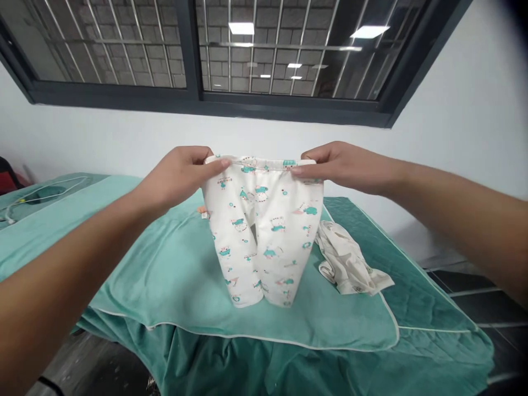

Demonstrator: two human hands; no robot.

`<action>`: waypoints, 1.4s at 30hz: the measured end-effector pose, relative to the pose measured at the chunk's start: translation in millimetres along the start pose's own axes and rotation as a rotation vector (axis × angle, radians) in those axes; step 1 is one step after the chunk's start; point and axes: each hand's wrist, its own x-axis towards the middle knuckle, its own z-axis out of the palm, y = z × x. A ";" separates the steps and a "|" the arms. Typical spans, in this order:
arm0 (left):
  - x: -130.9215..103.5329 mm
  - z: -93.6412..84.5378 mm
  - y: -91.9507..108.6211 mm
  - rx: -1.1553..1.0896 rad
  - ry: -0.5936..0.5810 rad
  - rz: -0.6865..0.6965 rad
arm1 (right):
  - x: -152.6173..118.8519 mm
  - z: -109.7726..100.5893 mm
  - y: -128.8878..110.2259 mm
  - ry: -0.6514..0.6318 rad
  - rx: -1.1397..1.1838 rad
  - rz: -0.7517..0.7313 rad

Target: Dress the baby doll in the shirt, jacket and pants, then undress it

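Note:
A small pair of white pants (272, 225) with teal and pink cartoon prints hangs upright between my hands, its legs pointing down. My left hand (183, 170) pinches one end of the waistband, thumb in front. At the other end of the waistband, my right hand (336, 165) grips in the same way. The waistband is stretched wide, and the leg hems hang at or just above a light teal blanket (173, 275); I cannot tell whether they touch it. To the right of the pants lies a crumpled white garment (350, 258).
Under the blanket is a bed with a dark green quilted cover (437, 302). A pale cable (49, 192) lies at the far left. Behind the bed stand a white wall (136, 135) and a barred window (268, 55). A small orange item (202, 209) peeks out behind the pants.

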 end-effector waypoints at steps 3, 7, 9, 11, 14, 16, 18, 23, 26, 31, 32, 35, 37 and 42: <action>-1.8 15.5 3.9 -0.174 0.063 -0.032 | 3.8 30.2 2.4 -0.035 0.016 -0.010; -4.1 37.1 15.6 -0.421 0.041 0.025 | 1.9 64.6 8.5 -0.111 -0.019 -0.025; -7.1 46.4 15.5 -0.494 0.006 0.080 | 1.9 75.8 13.9 -0.126 -0.040 -0.029; -13.5 57.5 6.8 -0.518 0.044 0.120 | 6.5 83.4 21.2 -0.095 0.036 -0.040; -32.0 80.5 -21.3 -0.438 0.140 0.039 | 23.8 88.1 37.7 0.034 0.302 -0.028; -49.4 96.8 -44.1 -0.379 0.065 -0.130 | 38.5 88.0 53.9 0.112 0.439 0.012; -66.9 108.9 -64.2 -0.396 -0.048 -0.252 | 48.8 88.0 74.8 0.155 0.493 0.074; -89.9 106.9 -88.2 -0.252 0.332 -0.083 | 18.9 103.8 125.8 0.113 0.379 0.501; -87.3 94.3 -89.5 -0.284 0.423 -0.103 | -28.5 119.9 137.2 -0.361 0.335 0.796; -70.0 85.6 -105.6 -0.222 0.347 -0.328 | -66.8 118.2 140.7 -0.916 -0.022 0.841; -65.4 87.3 -113.4 -0.194 0.293 -0.384 | -64.5 112.7 142.6 -0.875 -0.111 0.780; -52.1 99.5 -139.7 -0.136 0.032 -0.599 | -46.5 90.5 151.6 -0.612 -0.289 0.602; -45.3 111.1 -153.0 -0.120 -0.126 -0.678 | -31.4 73.7 160.9 -0.390 -0.329 0.507; -35.9 133.8 -152.7 -0.045 0.086 -0.386 | 7.8 36.1 203.3 0.147 -0.570 0.215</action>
